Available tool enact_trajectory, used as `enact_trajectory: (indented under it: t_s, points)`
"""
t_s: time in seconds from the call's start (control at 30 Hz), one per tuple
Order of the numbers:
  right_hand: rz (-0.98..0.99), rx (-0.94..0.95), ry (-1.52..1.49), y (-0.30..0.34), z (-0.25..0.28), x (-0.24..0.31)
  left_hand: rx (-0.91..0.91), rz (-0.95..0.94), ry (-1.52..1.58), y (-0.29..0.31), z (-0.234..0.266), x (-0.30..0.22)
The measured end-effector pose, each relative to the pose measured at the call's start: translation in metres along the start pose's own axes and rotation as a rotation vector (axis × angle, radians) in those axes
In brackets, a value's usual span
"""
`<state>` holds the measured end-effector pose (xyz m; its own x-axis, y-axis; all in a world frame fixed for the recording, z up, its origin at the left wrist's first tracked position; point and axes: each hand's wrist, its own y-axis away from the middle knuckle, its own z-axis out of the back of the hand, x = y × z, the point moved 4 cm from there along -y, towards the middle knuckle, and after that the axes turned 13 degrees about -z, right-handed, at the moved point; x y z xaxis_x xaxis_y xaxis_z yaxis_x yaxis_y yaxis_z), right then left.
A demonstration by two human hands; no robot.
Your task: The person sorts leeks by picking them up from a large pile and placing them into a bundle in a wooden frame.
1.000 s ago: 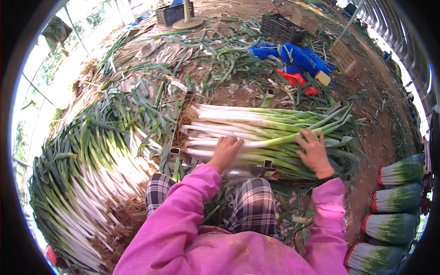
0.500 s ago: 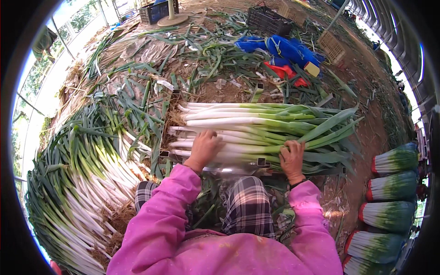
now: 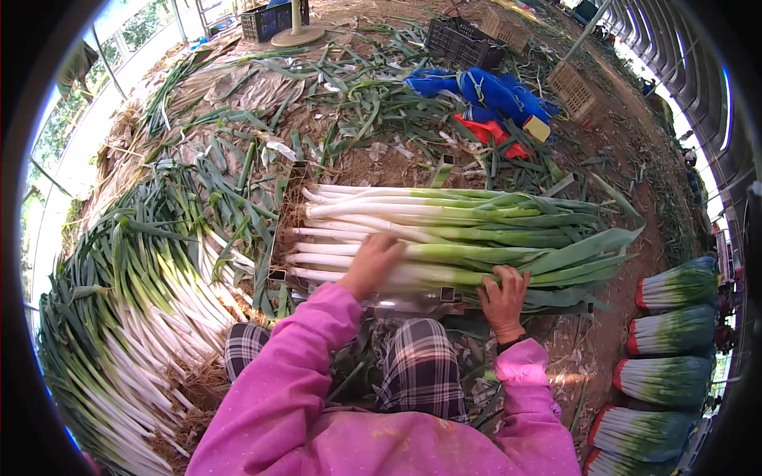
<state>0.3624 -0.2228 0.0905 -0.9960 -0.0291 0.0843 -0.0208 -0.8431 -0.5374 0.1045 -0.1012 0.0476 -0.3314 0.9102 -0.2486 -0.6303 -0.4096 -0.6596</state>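
A row of leeks (image 3: 381, 209) lies side by side in a low metal frame (image 3: 276, 275) in front of me, with white stems and roots to the left and green leaves to the right. My left hand (image 3: 375, 263) is over the white stems, touching them; its fingers are curled, partly hidden and slightly blurred. Farther right, my right hand (image 3: 502, 301) rests on the near leeks where they turn green. Its fingers are apart and bent over the leaves. One leek with broad leaves (image 3: 587, 247) lies on top of the row, reaching past the others.
A large heap of leeks (image 3: 135, 317) spreads at my left. Bagged leek bundles (image 3: 667, 333) line the right side. Beyond the frame are blue netting (image 3: 492, 91), a red cloth (image 3: 484, 131), a black crate (image 3: 464, 44) and a tan crate (image 3: 571, 89). Loose leaves litter the ground.
The broad-leaved leek on top has shifted toward me and a little right. My left hand has slid right along the stems; my right hand has come slightly nearer to me.
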Motion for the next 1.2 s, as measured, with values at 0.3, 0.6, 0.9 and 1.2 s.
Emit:
enact_trajectory:
  t_s: [0.3,0.6,0.9,1.2]
  points:
    - [-0.091,0.367,0.055,-0.056,0.011,0.011,0.260,0.012,-0.098,-0.010,0.020,0.021]
    - [-0.077,0.124,0.050,-0.007,0.001,0.012,0.004,0.210,-0.003,-0.093,-0.027,0.023]
    - [-0.088,0.106,0.015,-0.006,0.000,0.009,-0.032,0.169,-0.004,-0.037,0.003,0.000]
    - [-0.108,0.233,0.111,-0.046,0.012,0.022,-0.085,0.273,-0.265,-0.017,0.038,0.044]
